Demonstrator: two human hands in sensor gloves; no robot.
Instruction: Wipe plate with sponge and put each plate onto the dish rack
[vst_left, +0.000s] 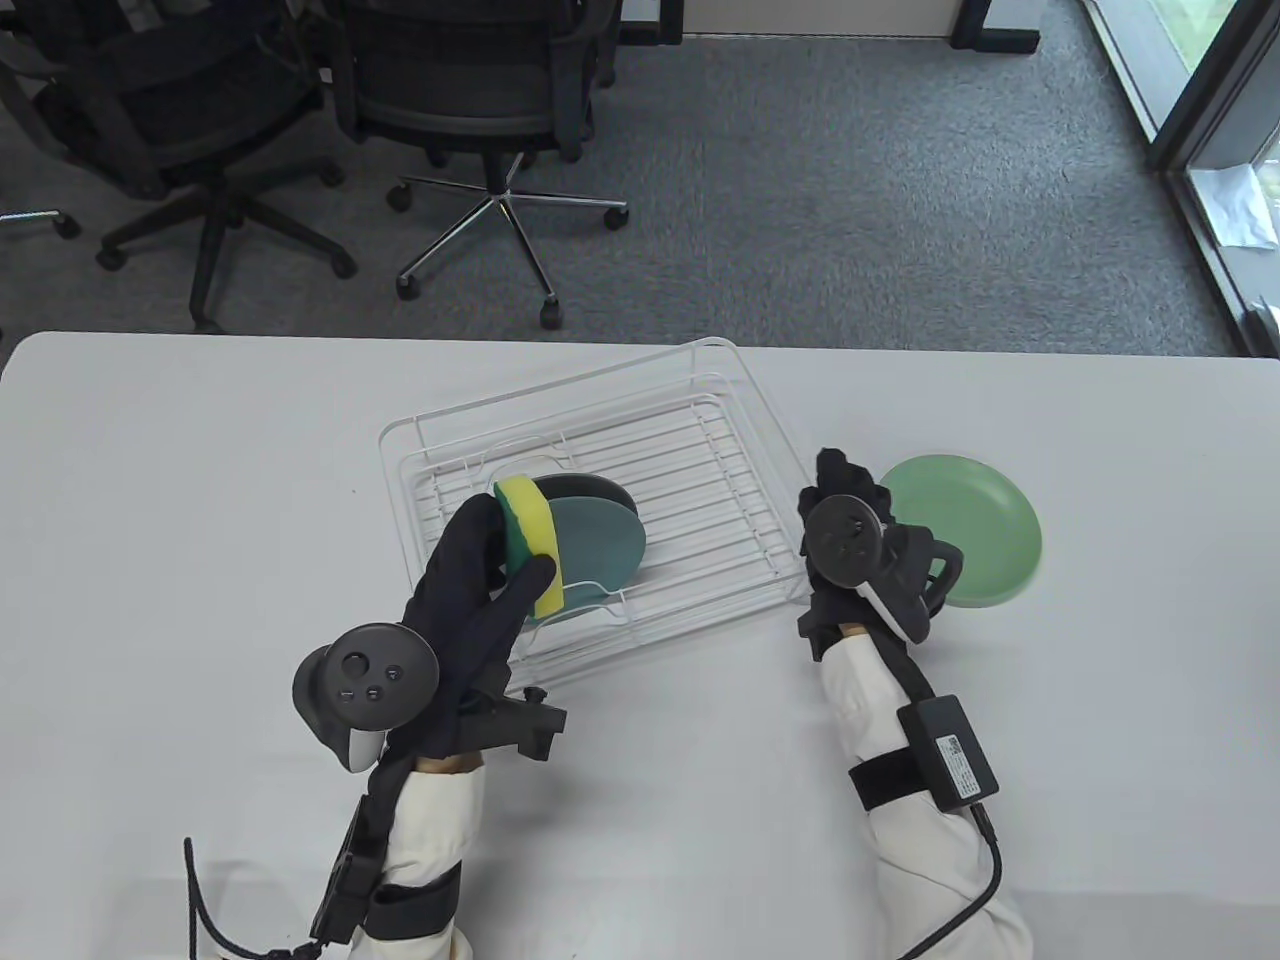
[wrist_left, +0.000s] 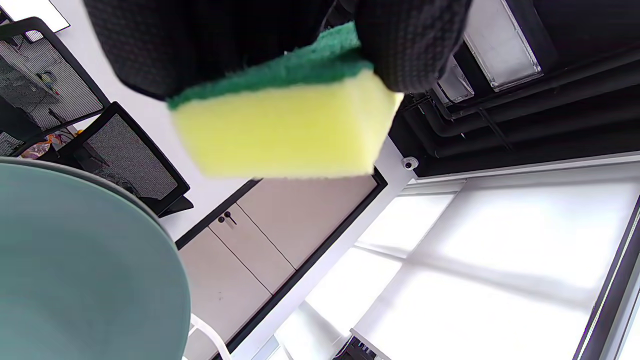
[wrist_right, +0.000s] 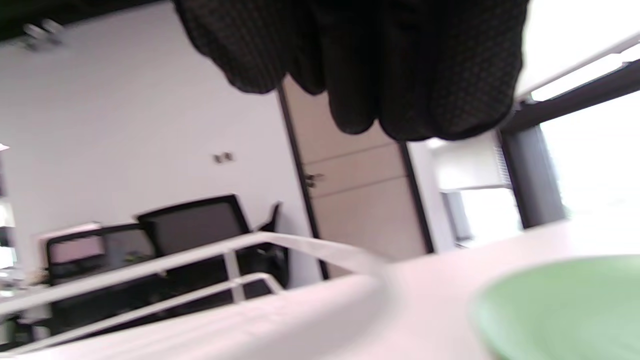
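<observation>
My left hand (vst_left: 510, 545) pinches a yellow sponge with a green scrub face (vst_left: 535, 535) between thumb and fingers, raised over the near left corner of the white wire dish rack (vst_left: 700, 480). In the left wrist view the sponge (wrist_left: 285, 130) hangs from my gloved fingers (wrist_left: 410, 45). A teal plate (vst_left: 605, 555) (wrist_left: 85, 265) stands on edge in the rack just right of the sponge, with a dark plate (vst_left: 595, 492) behind it. A light green plate (vst_left: 975, 530) (wrist_right: 565, 300) lies flat on the table right of the rack. My right hand (vst_left: 850, 480) (wrist_right: 375, 75) hovers at its left rim, fingers loosely curled, holding nothing.
The rack's raised rail (wrist_right: 300, 245) runs just left of my right hand. The white table (vst_left: 200, 500) ends at its far edge, with office chairs (vst_left: 490, 100) on the carpet beyond. A power pack and cable (vst_left: 950, 755) ride on my right forearm.
</observation>
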